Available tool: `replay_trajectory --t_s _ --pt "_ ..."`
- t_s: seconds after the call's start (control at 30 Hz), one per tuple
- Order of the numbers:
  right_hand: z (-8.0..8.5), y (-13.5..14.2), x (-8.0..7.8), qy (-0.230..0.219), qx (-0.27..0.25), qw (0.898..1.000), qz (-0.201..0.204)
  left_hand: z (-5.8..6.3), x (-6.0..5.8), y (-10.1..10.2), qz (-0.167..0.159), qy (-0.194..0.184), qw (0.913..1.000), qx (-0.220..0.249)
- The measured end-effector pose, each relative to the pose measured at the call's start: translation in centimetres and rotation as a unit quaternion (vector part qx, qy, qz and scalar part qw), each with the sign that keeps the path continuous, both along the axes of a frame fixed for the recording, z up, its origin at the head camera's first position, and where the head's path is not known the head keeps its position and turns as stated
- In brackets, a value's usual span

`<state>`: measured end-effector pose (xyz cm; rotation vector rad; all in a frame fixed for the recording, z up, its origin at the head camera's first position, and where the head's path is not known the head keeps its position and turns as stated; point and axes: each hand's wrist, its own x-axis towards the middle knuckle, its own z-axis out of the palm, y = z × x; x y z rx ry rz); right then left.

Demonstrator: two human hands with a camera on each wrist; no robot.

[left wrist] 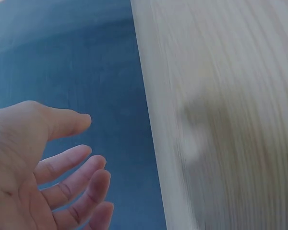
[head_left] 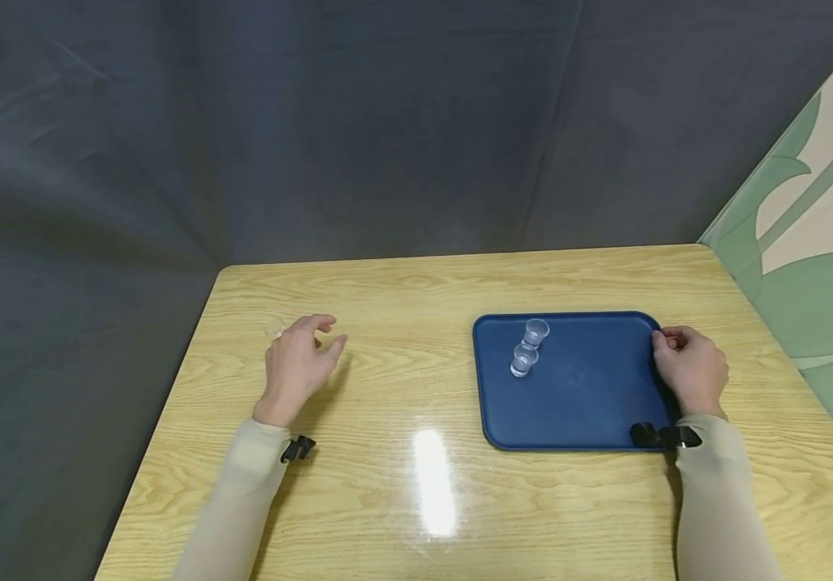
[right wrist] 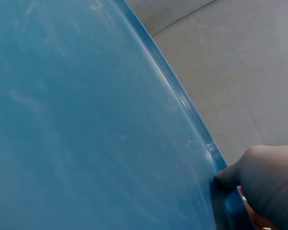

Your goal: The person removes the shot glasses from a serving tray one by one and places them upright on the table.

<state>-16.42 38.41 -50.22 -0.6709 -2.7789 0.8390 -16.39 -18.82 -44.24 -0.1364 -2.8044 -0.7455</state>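
Note:
A blue rectangular tray (head_left: 583, 403) is on the right side of the wooden table. My right hand (head_left: 694, 367) pinches its right rim, thumb over the edge and fingers beneath; the right wrist view shows the thumb (right wrist: 229, 175) on the rim. Two small clear cups (head_left: 524, 361) stand close together near the tray's left side. Over the table's left part, my left hand (head_left: 296, 363) has thumb and fingers apart with nothing between them. Just behind its knuckles is a faint clear round outline (head_left: 274, 325), too transparent to make out. Neither cup appears in the wrist views.
The light wooden table (head_left: 387, 363) carries a bright glare patch near its front. A dark cloth (head_left: 387, 129) hangs along the back and left. At the far right is a wall panel (head_left: 823, 282) with green leaf shapes.

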Motion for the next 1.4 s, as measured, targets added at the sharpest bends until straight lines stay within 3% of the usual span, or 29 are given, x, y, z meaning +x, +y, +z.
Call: replay_trajectory --t_s 0.37,0.9,1.4 --pt "-0.1 0.0 -0.1 -0.001 0.003 1.0 0.0 -0.5 0.0 5.8 -0.081 -0.019 0.9965 -0.004" --pt "-0.2 0.2 0.0 -0.007 -0.001 1.0 0.002 -0.7 0.7 15.4 -0.176 -0.045 0.9829 -0.031" --pt "0.1 -0.1 0.1 -0.008 -0.001 1.0 0.0 -1.4 0.4 20.9 -0.19 -0.037 0.9803 -0.037"
